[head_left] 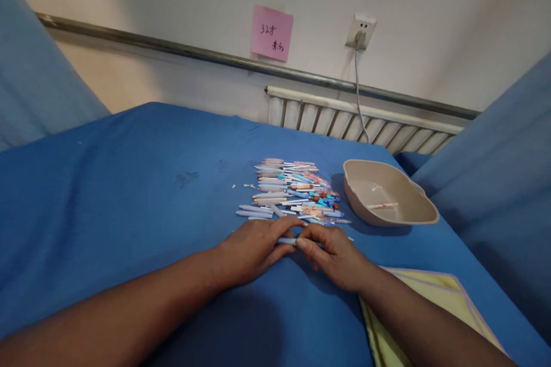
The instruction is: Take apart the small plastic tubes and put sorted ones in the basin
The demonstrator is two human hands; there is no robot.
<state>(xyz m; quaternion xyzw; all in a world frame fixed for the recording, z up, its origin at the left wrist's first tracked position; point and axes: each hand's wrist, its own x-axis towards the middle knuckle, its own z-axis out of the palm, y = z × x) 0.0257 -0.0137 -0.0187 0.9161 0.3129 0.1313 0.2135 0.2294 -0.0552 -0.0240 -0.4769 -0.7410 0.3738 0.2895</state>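
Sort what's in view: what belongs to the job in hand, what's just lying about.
Job in hand:
pale pen, held by left hand and right hand
rows of pen pieces
beige basin, probably; one pen-like piece lies inside

Apparently just about:
yellow cloth
pink note on the wall
plugged-in cord
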